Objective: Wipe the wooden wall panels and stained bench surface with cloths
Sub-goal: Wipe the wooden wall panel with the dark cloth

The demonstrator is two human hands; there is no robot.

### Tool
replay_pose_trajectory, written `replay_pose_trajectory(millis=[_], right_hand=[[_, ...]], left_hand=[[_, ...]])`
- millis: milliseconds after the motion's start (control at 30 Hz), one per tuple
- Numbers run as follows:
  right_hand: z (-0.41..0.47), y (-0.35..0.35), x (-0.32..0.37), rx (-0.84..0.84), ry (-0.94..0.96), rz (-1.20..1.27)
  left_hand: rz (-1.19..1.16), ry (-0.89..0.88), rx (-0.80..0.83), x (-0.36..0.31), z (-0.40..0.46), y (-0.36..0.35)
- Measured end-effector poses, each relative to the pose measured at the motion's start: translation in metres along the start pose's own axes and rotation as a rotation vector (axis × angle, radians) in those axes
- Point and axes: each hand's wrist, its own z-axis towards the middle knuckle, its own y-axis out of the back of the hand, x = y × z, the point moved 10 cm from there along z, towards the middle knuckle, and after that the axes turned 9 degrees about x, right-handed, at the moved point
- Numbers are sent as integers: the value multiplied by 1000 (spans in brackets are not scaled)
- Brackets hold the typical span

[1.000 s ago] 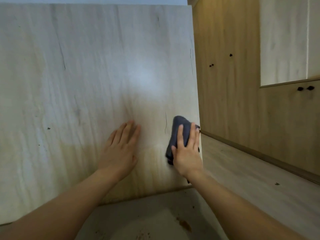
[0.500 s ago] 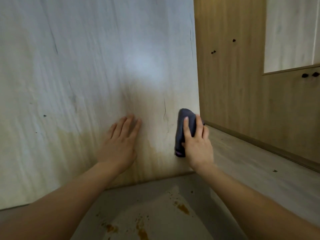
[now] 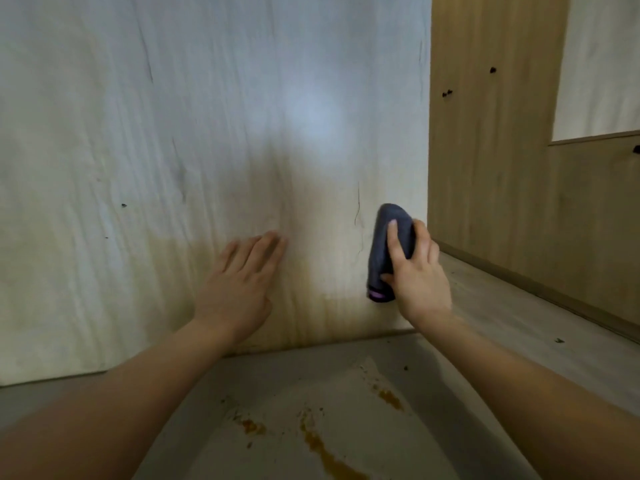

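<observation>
Head view: right hand [image 3: 417, 275] presses upright folded cloth [image 3: 388, 251] against pale wall panel [image 3: 173, 133], fingers curled over it, left hand [image 3: 239, 285] flat, fingers together; bench stains [image 3: 322, 448] lie below both

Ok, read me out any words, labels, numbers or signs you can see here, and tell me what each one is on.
None: no text can be read anywhere in this view.
The folded dark grey cloth in the right hand has a pink strip at its lower edge, perhaps a tag, with no legible writing.
The pale wooden wall panel and the stained grey bench surface carry only grain, marks and brown stains.
</observation>
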Motion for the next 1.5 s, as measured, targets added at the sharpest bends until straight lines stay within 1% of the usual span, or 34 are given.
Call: replay_pose_trajectory(millis=[100, 200, 300, 333, 400, 467, 533, 600, 667, 733, 800, 867, 967, 1000, 1033, 1100, 1133, 1233, 1333, 1400, 1500], right_hand=[[-2, -3, 26, -17, 6, 21], [-4, -15, 93, 14, 184, -42], [-8, -32, 164, 83, 350, -113], [-9, -38, 179, 96, 393, -129], [-11, -38, 191, 55, 446, -128], [-11, -28, 177, -14, 408, -130], [-6, -17, 145, -68, 300, -62], [-2, -12, 117, -68, 158, 7], [-2, -10, 111, -118, 77, 18], [-4, -10, 120, -163, 41, 59], [-5, -16, 135, -158, 65, 111], [-5, -26, 160, -97, 149, 144], [-12, -28, 227, -121, 399, 62], [-16, -31, 244, -109, 466, 3], [-16, -35, 252, -94, 493, -55], [-14, -33, 246, -115, 494, -143], [-12, -28, 233, -143, 462, -165], [-6, -8, 180, -204, 252, -103], [-2, -3, 178, -242, 181, -62], [2, -8, 205, -247, 219, -30], [-3, -19, 274, -259, 409, -114]], left_hand=[[9, -10, -25, 6, -5, -1], [-19, 22, 14, 22, -17, -6], [-20, 68, 10, 45, -34, -8], [-8, 82, -4, 53, -40, -6], [4, 109, -6, 69, -52, -6], [-3, 135, 5, 84, -62, -9], [-6, 158, -1, 99, -71, -14], [-16, 167, 5, 110, -80, -21], [-33, 169, -1, 120, -87, -26], [-40, 163, 12, 127, -92, -31], [-38, 140, 14, 131, -95, -34], [-42, 131, 6, 135, -98, -35], [-39, 147, 16, 140, -102, -36], [-34, 158, 30, 143, -104, -36], [-32, 176, 48, 146, -105, -36], [-39, 211, 69, 153, -109, -35], [-44, 223, 82, 157, -111, -35], [-46, 238, 123, 163, -114, -40], [-45, 227, 133, 166, -114, -42], [-52, 220, 137, 167, -116, -43], [-23, 200, 152, 168, -117, -44]])
